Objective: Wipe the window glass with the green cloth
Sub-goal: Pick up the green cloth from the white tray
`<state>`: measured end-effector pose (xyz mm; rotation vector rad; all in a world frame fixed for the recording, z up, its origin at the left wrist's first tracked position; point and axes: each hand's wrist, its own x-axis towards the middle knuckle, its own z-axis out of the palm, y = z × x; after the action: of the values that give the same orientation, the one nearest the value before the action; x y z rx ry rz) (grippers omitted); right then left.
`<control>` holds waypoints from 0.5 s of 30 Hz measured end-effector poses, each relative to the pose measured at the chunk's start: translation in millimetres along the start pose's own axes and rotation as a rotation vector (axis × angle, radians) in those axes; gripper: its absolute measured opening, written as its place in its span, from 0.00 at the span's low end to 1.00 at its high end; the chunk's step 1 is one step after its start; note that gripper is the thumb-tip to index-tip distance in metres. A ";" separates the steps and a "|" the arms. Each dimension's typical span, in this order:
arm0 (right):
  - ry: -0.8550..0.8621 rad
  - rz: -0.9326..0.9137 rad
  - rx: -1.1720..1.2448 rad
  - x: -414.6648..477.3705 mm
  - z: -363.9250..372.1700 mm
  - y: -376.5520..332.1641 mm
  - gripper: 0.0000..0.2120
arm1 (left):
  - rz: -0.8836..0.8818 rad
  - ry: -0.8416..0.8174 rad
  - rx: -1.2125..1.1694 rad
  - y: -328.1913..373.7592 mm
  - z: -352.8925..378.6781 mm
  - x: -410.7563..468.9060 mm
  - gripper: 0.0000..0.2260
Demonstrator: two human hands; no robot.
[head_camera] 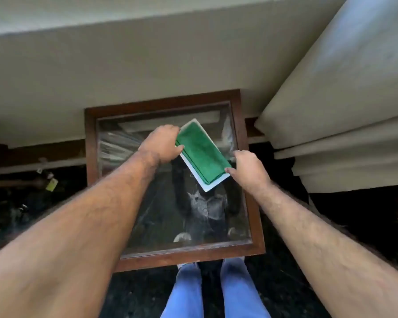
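A folded green cloth (201, 153) lies on a white rectangular tray (210, 186), held up in front of the window glass (170, 214). The glass sits in a dark brown wooden frame (254, 216) and shows dim reflections. My left hand (162, 144) grips the tray's upper left end, with its thumb against the cloth's edge. My right hand (249, 169) holds the tray's lower right corner, its thumb touching the cloth. Both arms reach forward, one from each lower corner of the view.
A beige wall (124, 72) rises above the window, and stepped beige mouldings (342, 111) stand out at the right. Dark shelves with small objects (48, 183) lie to the left. My legs in blue trousers (214, 292) stand on a dark floor below the frame.
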<state>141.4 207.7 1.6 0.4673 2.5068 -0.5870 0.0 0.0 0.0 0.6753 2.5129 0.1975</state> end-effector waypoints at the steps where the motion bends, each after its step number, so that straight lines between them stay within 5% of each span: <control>1: 0.006 0.046 0.014 8.5 12.2 3.8 0.20 | -0.009 -0.032 0.020 -2.1 14.0 8.7 0.19; 15: 0.150 0.111 0.220 50.8 66.0 10.5 0.11 | -0.196 0.096 0.079 0.5 88.2 64.2 0.25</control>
<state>131.7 194.7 -80.9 0.7533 2.5464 -0.8155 -0.9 33.1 -103.9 0.4552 2.6711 0.0611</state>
